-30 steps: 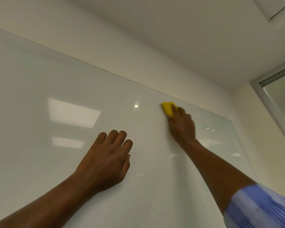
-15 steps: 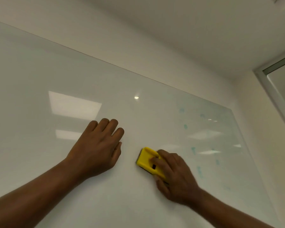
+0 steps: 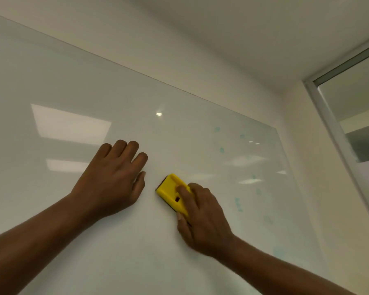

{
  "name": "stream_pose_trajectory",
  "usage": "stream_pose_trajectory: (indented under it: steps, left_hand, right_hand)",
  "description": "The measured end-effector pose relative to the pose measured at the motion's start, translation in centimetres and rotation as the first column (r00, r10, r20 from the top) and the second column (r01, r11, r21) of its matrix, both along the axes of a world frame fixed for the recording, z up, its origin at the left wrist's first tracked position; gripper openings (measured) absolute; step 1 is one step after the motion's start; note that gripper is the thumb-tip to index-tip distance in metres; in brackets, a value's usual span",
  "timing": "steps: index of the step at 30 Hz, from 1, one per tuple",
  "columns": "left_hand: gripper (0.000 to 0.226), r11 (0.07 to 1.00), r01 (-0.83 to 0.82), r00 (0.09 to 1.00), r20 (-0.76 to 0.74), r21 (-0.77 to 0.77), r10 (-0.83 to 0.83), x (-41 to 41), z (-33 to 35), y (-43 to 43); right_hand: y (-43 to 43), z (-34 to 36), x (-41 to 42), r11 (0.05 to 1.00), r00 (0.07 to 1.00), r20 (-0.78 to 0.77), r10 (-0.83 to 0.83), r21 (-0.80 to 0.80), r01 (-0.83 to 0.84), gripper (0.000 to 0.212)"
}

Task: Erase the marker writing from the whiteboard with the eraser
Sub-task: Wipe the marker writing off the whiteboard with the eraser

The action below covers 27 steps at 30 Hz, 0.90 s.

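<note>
A glossy wall-mounted whiteboard (image 3: 77, 86) fills the view under a pale ceiling. Its left and middle look wiped clean; faint teal marker smudges (image 3: 222, 150) remain to the right, too smeared to read. The right hand (image 3: 202, 222) grips the yellow eraser (image 3: 172, 193) against the board; the left hand (image 3: 113, 177) rests flat, fingers spread. No brand shows.
</note>
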<state>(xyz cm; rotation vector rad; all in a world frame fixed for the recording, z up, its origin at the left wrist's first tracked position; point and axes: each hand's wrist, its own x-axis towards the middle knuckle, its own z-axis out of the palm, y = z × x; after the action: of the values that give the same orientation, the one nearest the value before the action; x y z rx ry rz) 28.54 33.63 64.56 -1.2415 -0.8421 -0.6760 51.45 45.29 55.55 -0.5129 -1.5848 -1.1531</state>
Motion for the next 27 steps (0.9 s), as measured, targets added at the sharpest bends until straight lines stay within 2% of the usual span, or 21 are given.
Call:
stream_pose_trajectory:
  steps: [1, 2, 3, 4, 5, 7, 8, 9, 10, 11, 13, 15, 17, 19, 20, 21, 22, 23, 24, 25, 27]
  left_hand:
    - [0.025, 1.0, 0.009, 1.0, -0.003, -0.006, -0.009, 0.0, 0.0, 0.1]
    - [0.025, 1.0, 0.017, 1.0, -0.005, -0.014, -0.017, 0.0, 0.0, 0.1]
    - [0.025, 0.999, 0.023, 1.0, -0.006, -0.024, -0.023, 0.1, 0.0, 0.1]
    - [0.026, 0.999, 0.028, 1.0, -0.007, -0.035, -0.028, 0.1, 0.0, 0.1]
    - [0.026, 0.998, 0.031, 0.999, -0.009, -0.046, -0.031, 0.2, -0.1, 0.1]
    - [0.026, 0.998, 0.035, 0.999, -0.021, -0.057, -0.036, 0.1, -0.2, 0.2]
    - [0.026, 0.998, 0.037, 0.999, -0.021, -0.058, -0.039, 0.0, -0.2, 0.2]
    - [0.026, 0.998, 0.04, 0.999, -0.021, -0.058, -0.042, -0.1, -0.1, 0.2]
    - [0.026, 0.998, 0.041, 0.999, -0.022, -0.057, -0.043, -0.1, -0.1, 0.1]
    - [0.026, 0.998, 0.041, 0.999, -0.024, -0.055, -0.042, -0.1, 0.0, 0.2]
    - [0.026, 0.998, 0.043, 0.998, -0.034, -0.052, -0.045, 0.2, 0.2, 0.3]
    - [0.025, 0.998, 0.046, 0.998, -0.037, -0.048, -0.048, 0.5, 0.3, 0.4]
    - [0.023, 0.997, 0.066, 0.997, -0.033, -0.039, -0.067, 0.8, 0.4, 0.5]
    - [0.025, 0.996, 0.077, 0.996, -0.037, -0.04, -0.078, 1.2, 0.2, 0.7]
    - [0.026, 0.996, 0.073, 0.996, -0.04, -0.047, -0.075, 1.3, -0.1, 0.9]
    - [0.027, 0.996, 0.069, 0.997, -0.042, -0.049, -0.071, 1.5, -0.3, 1.2]
    - [0.027, 0.996, 0.067, 0.997, -0.043, -0.051, -0.069, 1.8, -0.4, 1.4]
    - [0.028, 0.996, 0.066, 0.997, -0.045, -0.056, -0.069, 2.0, -0.6, 1.6]
    - [0.027, 0.996, 0.062, 0.996, -0.053, -0.059, -0.066, 2.4, -0.7, 1.8]
    - [0.027, 0.997, 0.058, 0.997, -0.056, -0.06, -0.062, 2.9, -0.6, 2.0]
    - [0.026, 0.997, 0.049, 0.997, -0.049, -0.059, -0.052, 4.0, -0.2, 2.6]
  right_hand:
    - [0.2, 0.6, 1.5, 1.0, 0.995, 0.095, -0.026, 0.016, 0.025, 0.06]
    - [0.6, 1.8, 3.2, 0.997, 0.99, 0.118, -0.082, 0.015, 0.08, 0.061]
    - [1.1, 3.3, 4.8, 0.988, 0.986, 0.057, -0.155, -0.017, 0.156, 0.062]
    - [1.5, 5.0, 6.5, 0.969, 0.969, -0.091, -0.228, -0.115, 0.217, 0.063]
    - [1.9, 6.5, 7.8, 0.929, 0.906, -0.291, -0.306, -0.298, 0.218, 0.062]
    - [2.2, 8.7, 8.8, 0.82, 0.645, -0.651, -0.401, -0.568, -0.064, 0.052]
    - [2.1, 9.4, 8.4, 0.798, 0.54, -0.736, -0.409, -0.576, -0.18, 0.045]
    - [1.7, 10.1, 7.5, 0.804, 0.494, -0.77, -0.404, -0.556, -0.21, 0.042]
    - [1.2, 10.7, 6.3, 0.83, 0.494, -0.787, -0.37, -0.519, -0.205, 0.041]
    - [0.5, 11.2, 4.9, 0.861, 0.541, -0.78, -0.316, -0.475, -0.181, 0.043]
    - [-1.0, 11.5, 1.6, 0.917, 0.736, -0.636, -0.231, -0.396, -0.054, 0.053]
    - [-2.5, 10.4, -1.7, 0.985, 0.944, -0.302, -0.133, -0.148, 0.091, 0.064]
    - [-2.7, 10.0, -2.2, 0.985, 0.991, 0.055, -0.122, 0.126, 0.114, 0.062]
    - [-1.7, 11.3, 0.1, 0.96, 0.972, 0.152, -0.181, 0.243, 0.141, 0.06]
    - [-1.0, 12.1, 1.8, 0.962, 0.972, 0.098, -0.213, 0.196, 0.191, 0.06]
    - [-0.2, 12.8, 3.6, 0.965, 0.968, -0.032, -0.248, 0.079, 0.25, 0.062]
    - [0.7, 13.4, 5.4, 0.95, 0.929, -0.205, -0.308, -0.109, 0.291, 0.063]
    - [1.5, 13.9, 6.8, 0.912, 0.84, -0.385, -0.382, -0.304, 0.275, 0.063]
    - [2.0, 14.3, 7.8, 0.868, 0.728, -0.525, -0.44, -0.456, 0.196, 0.063]
    - [2.2, 15.0, 8.3, 0.841, 0.639, -0.62, -0.455, -0.534, 0.081, 0.064]
    - [2.4, 17.0, 8.1, 0.836, 0.57, -0.714, -0.407, -0.543, -0.083, 0.068]
